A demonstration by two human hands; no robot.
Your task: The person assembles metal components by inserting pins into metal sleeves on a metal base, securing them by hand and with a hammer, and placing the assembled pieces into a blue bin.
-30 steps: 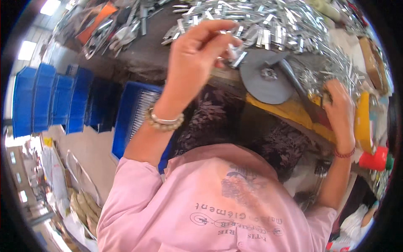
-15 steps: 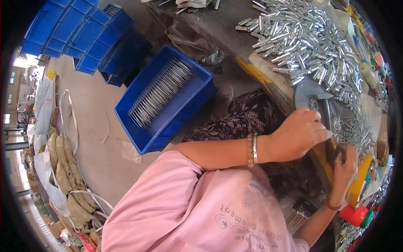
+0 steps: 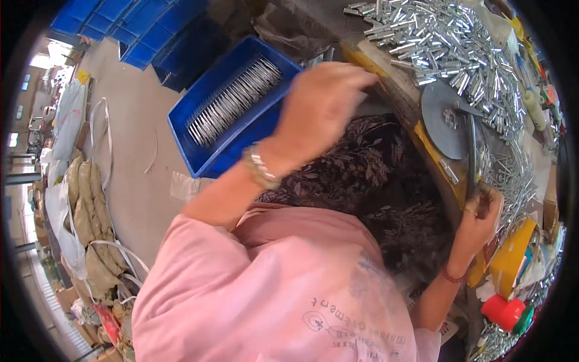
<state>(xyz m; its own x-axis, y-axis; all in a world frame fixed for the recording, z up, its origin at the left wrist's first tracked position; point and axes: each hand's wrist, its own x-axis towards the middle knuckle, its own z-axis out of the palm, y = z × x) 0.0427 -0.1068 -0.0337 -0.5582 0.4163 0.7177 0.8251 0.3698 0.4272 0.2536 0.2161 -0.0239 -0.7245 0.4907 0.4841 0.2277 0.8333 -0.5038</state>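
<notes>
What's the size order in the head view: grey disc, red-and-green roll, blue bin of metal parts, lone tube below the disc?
1. Blue bin, even partly hidden by the left hand
2. Grey disc
3. Red-and-green roll
4. Lone tube

Apparent size only; nearness to the camera may skew it.

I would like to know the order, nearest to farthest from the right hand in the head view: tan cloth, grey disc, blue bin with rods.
From the right hand:
1. Grey disc: just above it, slightly left.
2. Blue bin with rods: left of centre.
3. Tan cloth: far left.
</notes>
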